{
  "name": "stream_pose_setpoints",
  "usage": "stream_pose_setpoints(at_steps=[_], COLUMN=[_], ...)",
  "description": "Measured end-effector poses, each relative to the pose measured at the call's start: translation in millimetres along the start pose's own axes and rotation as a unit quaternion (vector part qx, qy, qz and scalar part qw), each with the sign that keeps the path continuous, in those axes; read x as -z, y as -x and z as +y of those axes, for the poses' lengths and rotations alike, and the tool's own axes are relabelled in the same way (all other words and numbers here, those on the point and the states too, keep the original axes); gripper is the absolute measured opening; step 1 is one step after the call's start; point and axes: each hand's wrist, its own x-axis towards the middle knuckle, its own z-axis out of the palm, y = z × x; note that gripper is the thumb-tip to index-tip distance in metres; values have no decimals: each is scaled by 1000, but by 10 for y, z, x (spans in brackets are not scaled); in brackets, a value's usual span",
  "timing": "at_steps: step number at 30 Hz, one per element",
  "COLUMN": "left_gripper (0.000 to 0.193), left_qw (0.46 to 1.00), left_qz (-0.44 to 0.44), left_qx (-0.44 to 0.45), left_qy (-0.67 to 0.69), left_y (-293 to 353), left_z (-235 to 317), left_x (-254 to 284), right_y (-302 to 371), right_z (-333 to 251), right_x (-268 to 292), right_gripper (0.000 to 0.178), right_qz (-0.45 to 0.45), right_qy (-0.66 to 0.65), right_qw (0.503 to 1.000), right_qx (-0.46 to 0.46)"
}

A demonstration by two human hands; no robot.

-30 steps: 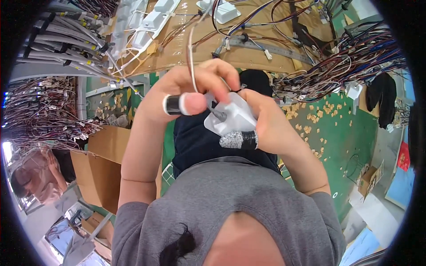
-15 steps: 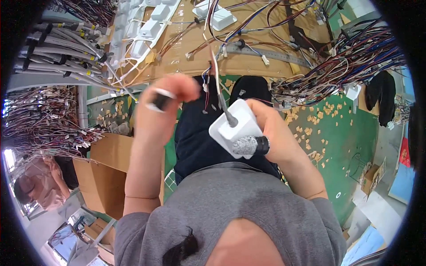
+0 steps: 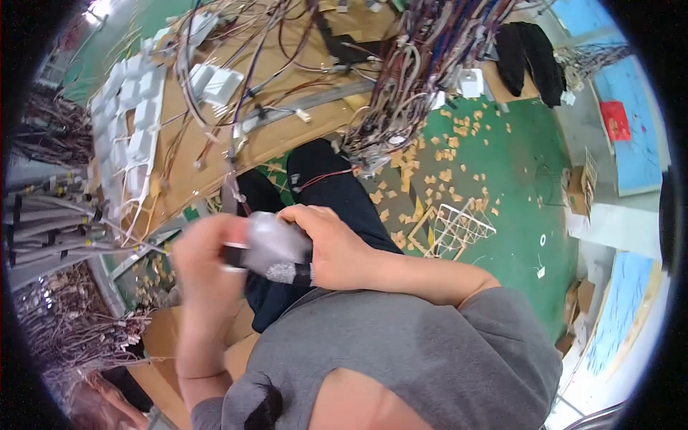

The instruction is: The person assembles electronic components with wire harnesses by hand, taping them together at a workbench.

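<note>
My right hand (image 3: 333, 247) is closed around a white square plastic housing (image 3: 272, 240) held over my lap. A speckled grey sleeve (image 3: 281, 272) with a black band appears to cover its thumb, which presses on the housing. My left hand (image 3: 201, 251) is at the housing's left side, fingers curled but smeared by motion; whether it grips the housing does not show. A black band with a white edge (image 3: 233, 256) sits on that hand. Wires (image 3: 233, 190) hang from the table just beyond the hands.
A cardboard-topped table (image 3: 276, 143) ahead carries a metal ruler (image 3: 315, 102), loose wires and a white tray of housings (image 3: 132, 107). Wire bundles (image 3: 423, 57) hang over its right end. Grey cables (image 3: 54, 208) lie at left. A white wire rack (image 3: 459, 226) and scraps lie on the green floor.
My view has turned to the right. My left hand has come over to the housing in my right hand, and the housing has tilted, now blurred.
</note>
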Motion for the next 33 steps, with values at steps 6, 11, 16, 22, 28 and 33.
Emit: stream_pose_setpoints(at_steps=[6,11,16,22,28,33], left_gripper=[25,28,41,13,21,24], left_qw=[927,886,972,982,965,956], left_qz=[326,420,80,-125,-54,-86], left_qx=[75,-142,-217,-143,-247,-211], left_qy=[-171,-135,-53,6,73,186], left_y=[-1221,-1766,-1168,-824,-379,-220], left_z=[-467,-806,-85,52,235,168], left_x=[1199,1091,-1259,-1987,-1640,-1509], right_y=[286,417,174,-13,32,280], right_z=[337,634,656,863,340,-399], right_x=[394,672,824,836,984,2117], right_gripper=[29,37,30,24,13,24], right_qz=[37,205,229,257,178,316], right_qy=[-30,-195,-181,150,-159,-224], right_qw=[966,890,883,915,935,921], right_qx=[-255,-358,-367,-273,-261,-41])
